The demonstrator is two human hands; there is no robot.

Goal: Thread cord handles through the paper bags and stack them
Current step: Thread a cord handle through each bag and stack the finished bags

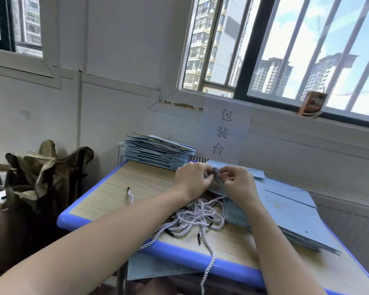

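Left hand [193, 179] and right hand [239, 184] pinch a cord [215, 169] between them.

Small packing workroom, not a home. Evidence: paper sign [223, 133] taped under the barred window [296, 50] reads 包装台 (packing table); blue-edged desk [107, 209] holds stacked flat bags [156, 151] and a cord pile [197, 218]. Bare white walls; apartment towers outside.

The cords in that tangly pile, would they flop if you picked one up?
Probably floppy: the cords lie in loose curls, and one droops over the table edge. Lifting one would likely drag its neighbours, since they are tangled. They look twisted and thin, so probably light.
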